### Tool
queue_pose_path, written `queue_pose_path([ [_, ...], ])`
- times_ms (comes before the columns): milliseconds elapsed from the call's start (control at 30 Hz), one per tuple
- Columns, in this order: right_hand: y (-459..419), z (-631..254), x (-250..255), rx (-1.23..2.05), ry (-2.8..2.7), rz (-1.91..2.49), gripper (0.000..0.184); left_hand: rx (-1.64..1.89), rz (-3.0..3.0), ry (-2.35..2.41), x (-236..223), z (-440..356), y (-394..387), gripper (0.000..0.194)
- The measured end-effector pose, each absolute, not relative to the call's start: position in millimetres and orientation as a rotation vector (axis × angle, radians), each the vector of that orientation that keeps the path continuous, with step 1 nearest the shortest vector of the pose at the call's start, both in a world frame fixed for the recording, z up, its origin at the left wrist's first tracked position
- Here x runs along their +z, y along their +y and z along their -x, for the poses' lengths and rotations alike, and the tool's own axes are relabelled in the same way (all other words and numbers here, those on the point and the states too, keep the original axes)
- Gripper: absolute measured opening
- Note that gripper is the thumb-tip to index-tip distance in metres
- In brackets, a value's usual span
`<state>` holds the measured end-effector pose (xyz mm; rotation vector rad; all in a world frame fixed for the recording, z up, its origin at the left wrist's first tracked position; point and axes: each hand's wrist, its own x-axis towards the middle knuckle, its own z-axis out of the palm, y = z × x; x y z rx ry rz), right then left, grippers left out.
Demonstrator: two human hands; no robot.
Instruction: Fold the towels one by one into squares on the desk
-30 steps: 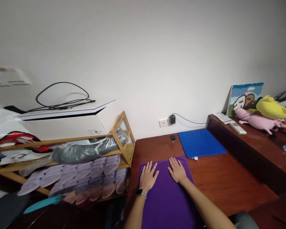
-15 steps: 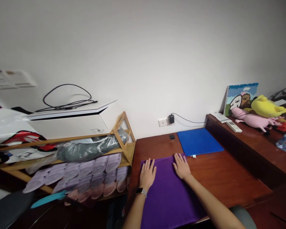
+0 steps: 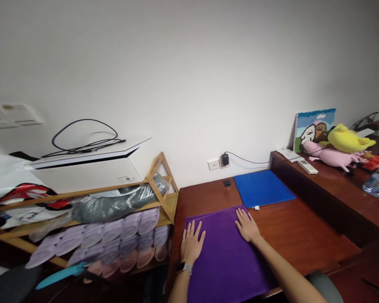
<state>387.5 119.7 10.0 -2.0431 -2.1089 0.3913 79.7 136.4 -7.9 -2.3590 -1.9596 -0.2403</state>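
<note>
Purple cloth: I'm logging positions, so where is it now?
In the head view, the purple cloth lies at the bottom, slightly right of centre, on the desk, under the left hand and right hand, nearer the wearer than the blue cloth.

Homelike room with slippers [image 3: 93, 236], plush toys [image 3: 350, 139]

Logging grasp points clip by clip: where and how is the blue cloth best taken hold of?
Probably pinch its near edge, right of the white tag, coming from the person's side. The blue cloth lies flat, its far edge close to the wall, its right side along the raised ledge and its near left corner by the purple cloth; the near edge faces open desk.
</note>
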Motion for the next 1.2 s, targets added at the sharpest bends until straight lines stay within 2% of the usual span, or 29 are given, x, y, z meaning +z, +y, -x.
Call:
queue_pose_path([
  [167, 122, -401, 11, 0.39, -2.103, 2.099, 0.07, -0.255, 2.33, -1.948, -6, -77, 134, 0.058],
  [433, 134, -339, 30, 0.317, -2.185, 1.861, 0.068, -0.432, 2.374, -1.755, 12, -109, 139, 0.055],
  [633, 160, -347, 22, 0.428, -2.175, 1.961, 0.069, -0.225, 2.397, -1.941, 7, -83, 165, 0.058],
  [800, 163, -383, 5, 0.337, -2.101, 2.062, 0.068, -0.2, 2.378, -2.002, -6, -62, 169, 0.063],
  [1033, 157, -384, 21, 0.324, -2.087, 2.113, 0.065, -0.154, 2.394, -2.011, 8, -67, 168, 0.06],
  [1200, 112, -350, 11, 0.157, -2.1, 1.882, 0.064, -0.425, 2.424, -1.73, 5, -94, 128, 0.056],
])
